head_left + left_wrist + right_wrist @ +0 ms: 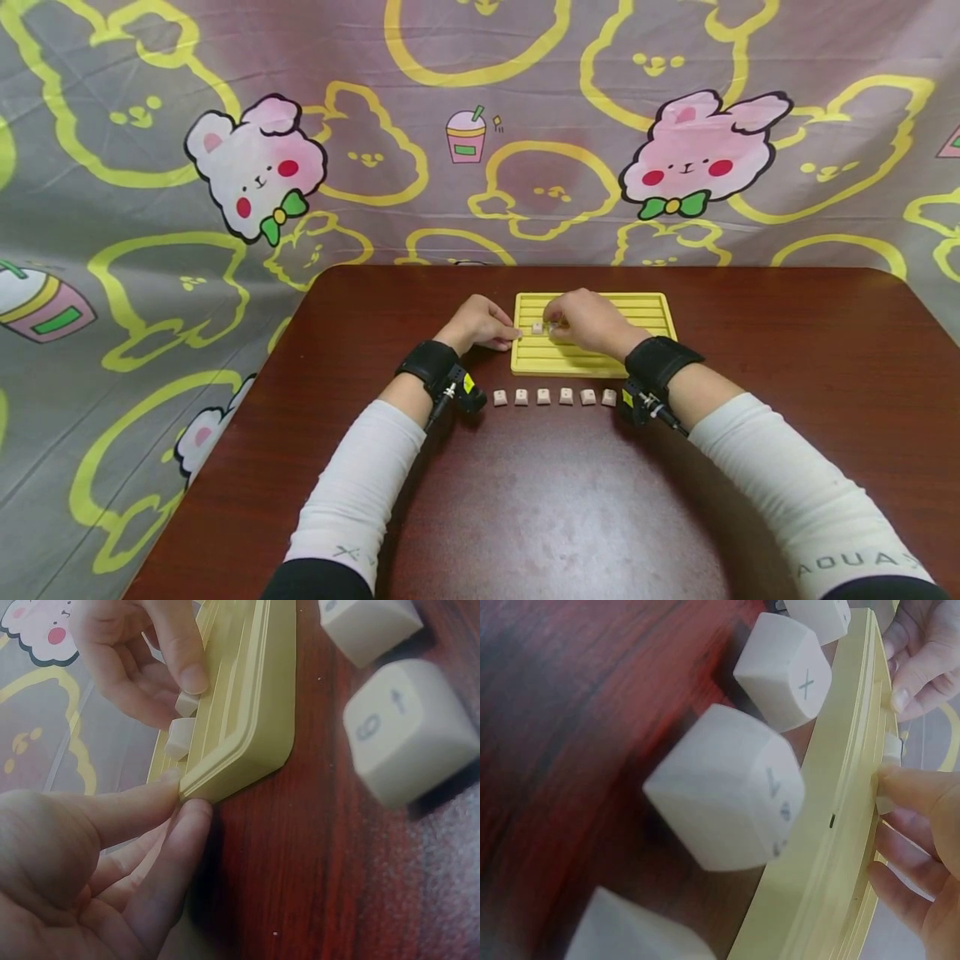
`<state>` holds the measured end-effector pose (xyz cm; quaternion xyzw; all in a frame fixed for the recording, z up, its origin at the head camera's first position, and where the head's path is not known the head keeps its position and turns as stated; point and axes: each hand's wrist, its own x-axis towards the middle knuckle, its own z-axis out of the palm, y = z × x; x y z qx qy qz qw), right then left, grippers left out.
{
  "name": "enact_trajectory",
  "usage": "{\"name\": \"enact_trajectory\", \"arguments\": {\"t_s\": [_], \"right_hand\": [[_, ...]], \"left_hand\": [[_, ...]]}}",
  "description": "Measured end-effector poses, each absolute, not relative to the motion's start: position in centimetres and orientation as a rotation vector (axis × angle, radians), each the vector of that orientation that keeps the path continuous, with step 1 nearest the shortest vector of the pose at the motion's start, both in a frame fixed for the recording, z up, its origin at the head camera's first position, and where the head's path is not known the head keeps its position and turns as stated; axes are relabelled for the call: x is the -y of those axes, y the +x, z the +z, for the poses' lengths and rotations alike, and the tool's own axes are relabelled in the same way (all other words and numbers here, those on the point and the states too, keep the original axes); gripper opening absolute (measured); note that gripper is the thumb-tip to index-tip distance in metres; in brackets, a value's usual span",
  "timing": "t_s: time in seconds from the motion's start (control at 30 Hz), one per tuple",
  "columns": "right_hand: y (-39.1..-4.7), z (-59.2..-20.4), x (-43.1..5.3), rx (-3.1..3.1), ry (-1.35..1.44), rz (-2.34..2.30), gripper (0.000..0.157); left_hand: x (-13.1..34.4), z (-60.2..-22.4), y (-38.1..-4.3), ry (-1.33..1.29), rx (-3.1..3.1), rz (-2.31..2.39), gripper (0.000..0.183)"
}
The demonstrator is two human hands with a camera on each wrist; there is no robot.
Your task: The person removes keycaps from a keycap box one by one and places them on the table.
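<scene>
A yellow ridged tray [573, 367] lies on the table. My left hand [483, 323] pinches its left edge between thumb and finger, as the left wrist view shows up close. Over the tray, my right hand [592, 321] holds a small white keycap [187, 703] between thumb and fingertips, low in one of the grooves. Just left of it another white keycap [537, 328] sits in the same groove. In front of the tray, several white keycaps [543, 397] stand in a row with printed tops; one keycap [409, 735] carries an arrow and a digit.
The dark red-brown wooden table [525, 508] extends to both sides of the tray. A patterned cloth [547, 108] hangs behind it and along the left. Black straps with cameras circle both wrists, close above the keycap row.
</scene>
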<state>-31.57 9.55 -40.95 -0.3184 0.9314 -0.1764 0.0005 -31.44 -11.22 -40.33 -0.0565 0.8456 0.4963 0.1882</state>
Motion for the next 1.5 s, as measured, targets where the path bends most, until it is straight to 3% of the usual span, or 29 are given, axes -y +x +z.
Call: {"name": "enact_trajectory", "arguments": {"t_s": [0.63,1.5], "right_hand": [[-31.5,-40.9,-9.5,-2.94,-1.019,-0.551,0.014],[-31.0,-40.0,-11.0,-2.922,-1.077,-0.589,0.016]], "left_hand": [[11.2,-40.4,-31.5,-0.158,-2.365,1.418,0.027],[11.0,-40.2,-31.6,-0.212,-2.409,1.34,0.021]]}}
